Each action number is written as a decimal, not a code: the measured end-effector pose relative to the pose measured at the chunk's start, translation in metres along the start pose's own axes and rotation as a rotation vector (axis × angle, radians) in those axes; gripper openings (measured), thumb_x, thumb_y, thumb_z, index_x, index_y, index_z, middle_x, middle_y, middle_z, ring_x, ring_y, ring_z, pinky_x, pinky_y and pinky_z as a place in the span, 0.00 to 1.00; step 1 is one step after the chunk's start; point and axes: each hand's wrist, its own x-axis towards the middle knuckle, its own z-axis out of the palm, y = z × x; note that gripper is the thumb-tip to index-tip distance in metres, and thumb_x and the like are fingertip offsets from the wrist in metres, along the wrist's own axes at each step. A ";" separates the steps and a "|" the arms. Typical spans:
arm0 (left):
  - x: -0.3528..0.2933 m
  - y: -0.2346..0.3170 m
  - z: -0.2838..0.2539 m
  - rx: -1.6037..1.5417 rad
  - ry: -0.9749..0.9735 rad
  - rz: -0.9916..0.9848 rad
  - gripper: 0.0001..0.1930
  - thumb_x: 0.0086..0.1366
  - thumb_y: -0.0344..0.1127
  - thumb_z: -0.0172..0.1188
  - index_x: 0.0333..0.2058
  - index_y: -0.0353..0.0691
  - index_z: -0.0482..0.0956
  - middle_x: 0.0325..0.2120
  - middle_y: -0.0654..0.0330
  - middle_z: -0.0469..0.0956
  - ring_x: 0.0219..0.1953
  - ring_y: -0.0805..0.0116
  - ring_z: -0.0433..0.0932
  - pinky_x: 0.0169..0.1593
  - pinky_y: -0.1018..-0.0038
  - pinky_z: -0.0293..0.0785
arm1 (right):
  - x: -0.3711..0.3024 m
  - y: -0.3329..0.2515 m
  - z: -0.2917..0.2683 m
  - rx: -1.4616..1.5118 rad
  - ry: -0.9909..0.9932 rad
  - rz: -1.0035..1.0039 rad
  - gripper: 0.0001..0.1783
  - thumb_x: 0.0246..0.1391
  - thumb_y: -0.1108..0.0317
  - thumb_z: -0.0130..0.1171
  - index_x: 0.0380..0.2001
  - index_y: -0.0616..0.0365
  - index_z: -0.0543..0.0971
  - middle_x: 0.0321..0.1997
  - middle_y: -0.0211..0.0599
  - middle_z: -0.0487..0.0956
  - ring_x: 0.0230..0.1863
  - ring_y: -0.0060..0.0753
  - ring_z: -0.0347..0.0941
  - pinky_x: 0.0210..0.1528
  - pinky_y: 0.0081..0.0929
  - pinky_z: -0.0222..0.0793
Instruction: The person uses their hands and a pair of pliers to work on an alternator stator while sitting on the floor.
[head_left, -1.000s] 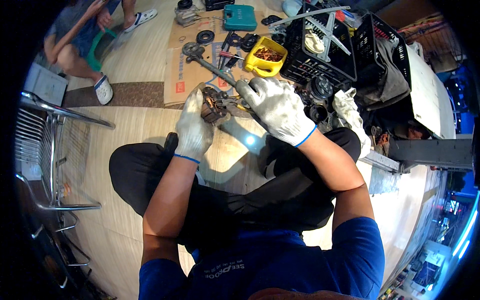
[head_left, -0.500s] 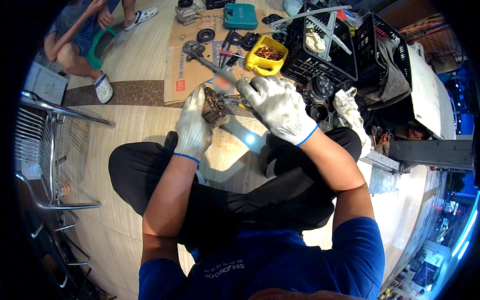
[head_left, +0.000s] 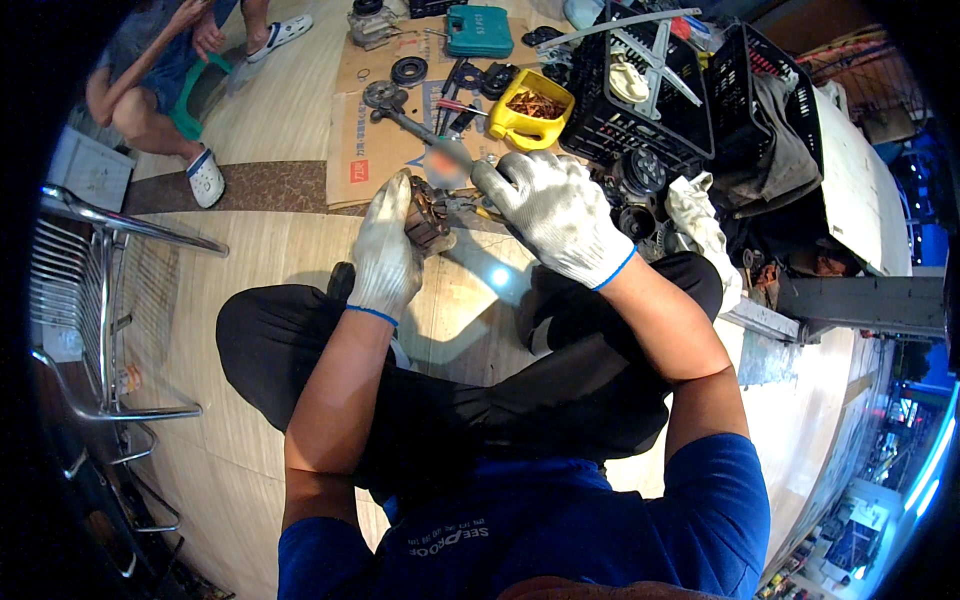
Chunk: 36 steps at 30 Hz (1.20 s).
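Note:
My left hand (head_left: 383,250), in a white knit glove with a blue cuff, is closed around a brown, slotted metal part with coppery sections, like a motor stator (head_left: 428,222). Its thumb points up along the part's left side. My right hand (head_left: 555,205), gloved alike, is held up to the right of the part with its fingers curled together; whatever they pinch is hidden. Below those fingertips lie pliers (head_left: 482,209) with yellow on the handles, partly covered. A blurred patch hides what is just beyond both hands.
Flattened cardboard (head_left: 350,130) ahead bears a metal rod-like part (head_left: 405,120), a red-handled screwdriver (head_left: 460,107), a black ring (head_left: 408,70) and a green case (head_left: 480,32). A cut yellow jug (head_left: 530,137) holds copper scraps. Black crates (head_left: 640,125) stand right; a metal chair (head_left: 130,230) and a seated person (head_left: 150,100) are left.
My right hand's fingertips have shifted very slightly and curl a little closer together. The left hand and the part in it stay almost still.

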 end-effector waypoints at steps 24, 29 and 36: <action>0.001 0.002 0.002 0.166 0.081 -0.141 0.23 0.72 0.56 0.51 0.54 0.45 0.73 0.29 0.60 0.79 0.25 0.68 0.80 0.25 0.69 0.79 | -0.007 -0.010 0.018 -0.096 -0.051 0.016 0.18 0.52 0.62 0.55 0.47 0.49 0.77 0.33 0.31 0.74 0.36 0.32 0.76 0.33 0.33 0.70; 0.006 -0.002 -0.002 0.150 0.087 -0.144 0.24 0.73 0.58 0.49 0.53 0.45 0.73 0.30 0.60 0.79 0.25 0.67 0.80 0.25 0.67 0.79 | -0.006 -0.011 0.015 -0.081 -0.029 0.024 0.19 0.52 0.62 0.56 0.49 0.50 0.77 0.33 0.32 0.73 0.34 0.34 0.76 0.30 0.34 0.71; 0.001 -0.001 0.002 0.210 0.114 -0.113 0.27 0.73 0.56 0.50 0.60 0.44 0.71 0.36 0.58 0.80 0.29 0.67 0.81 0.29 0.69 0.80 | -0.012 -0.012 0.025 -0.189 -0.006 -0.007 0.16 0.51 0.63 0.56 0.45 0.50 0.77 0.32 0.31 0.72 0.34 0.31 0.74 0.32 0.30 0.70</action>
